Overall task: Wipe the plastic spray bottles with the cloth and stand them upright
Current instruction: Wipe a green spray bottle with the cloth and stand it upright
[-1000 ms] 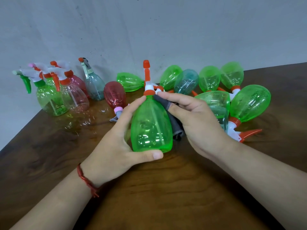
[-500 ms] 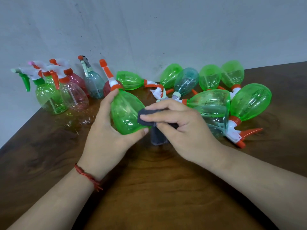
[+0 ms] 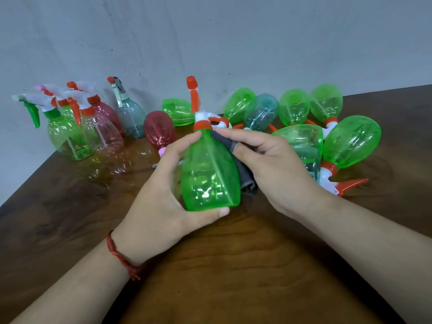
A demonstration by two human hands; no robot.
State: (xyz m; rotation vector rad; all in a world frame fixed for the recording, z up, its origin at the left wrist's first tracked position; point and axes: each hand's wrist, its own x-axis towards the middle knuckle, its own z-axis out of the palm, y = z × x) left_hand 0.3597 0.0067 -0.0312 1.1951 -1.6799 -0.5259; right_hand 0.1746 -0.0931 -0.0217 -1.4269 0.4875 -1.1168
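Wiping step — left hand (image 3: 161,204) grips the green bottle (image 3: 210,174) upright just above the worktop (image 3: 233,265); right hand (image 3: 268,164) pinches the grey cloth (image 3: 245,174) against its neck. Next, I'd guess: finish the side, stand it with the upright group (image 3: 79,127) at left.

Even, soft light; perhaps slight blur; wide-angle bending at edges.
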